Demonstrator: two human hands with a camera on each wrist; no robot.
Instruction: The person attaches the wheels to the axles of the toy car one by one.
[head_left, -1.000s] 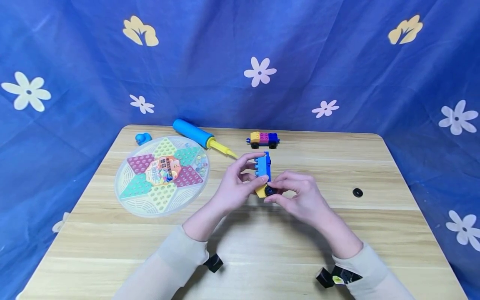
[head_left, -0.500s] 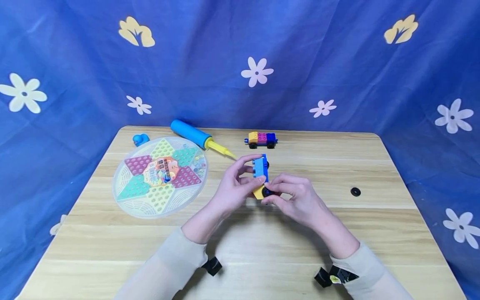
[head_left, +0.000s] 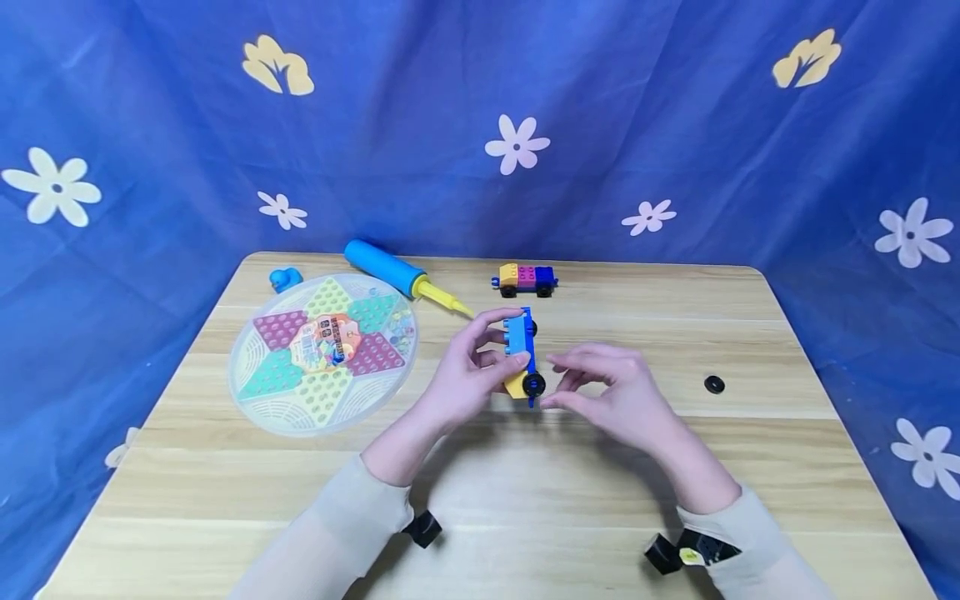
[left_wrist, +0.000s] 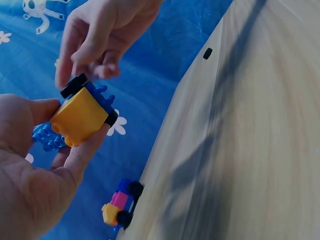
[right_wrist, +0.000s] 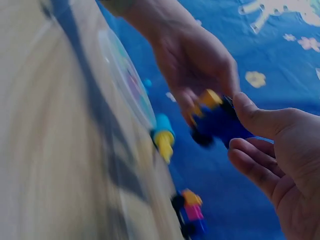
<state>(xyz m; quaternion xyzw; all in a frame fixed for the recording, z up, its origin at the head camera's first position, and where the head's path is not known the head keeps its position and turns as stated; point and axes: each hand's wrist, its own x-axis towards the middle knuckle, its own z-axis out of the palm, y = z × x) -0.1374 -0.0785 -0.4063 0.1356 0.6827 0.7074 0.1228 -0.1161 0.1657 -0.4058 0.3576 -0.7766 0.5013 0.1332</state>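
From my remote seat I see the left hand (head_left: 465, 375) gripping a small brick car (head_left: 522, 354) above the middle of the wooden bench (head_left: 750, 333): blue studded plate on top, a yellow block at the near end, black wheels on its side. The grip is a pinch, thumb on one side and fingers curled over the far end; the left wrist view shows the yellow block (left_wrist: 80, 116) sitting between thumb and fingertips. The right hand (head_left: 615, 392) hovers just beside the car, fingers loosely spread and holding nothing, its tips close to the near wheel (head_left: 534, 384) though I cannot tell whether they touch. The right wrist view is blurred by motion, so I read little from it.

A loose black wheel (head_left: 715, 385) lies on the bench well to the right. A second, finished brick car (head_left: 526, 279) in orange, pink and blue stands at the far edge. To the left lie a round Chinese checkers board (head_left: 322, 354), a blue and yellow hand pump (head_left: 401, 275) and a small blue duck (head_left: 284, 277)
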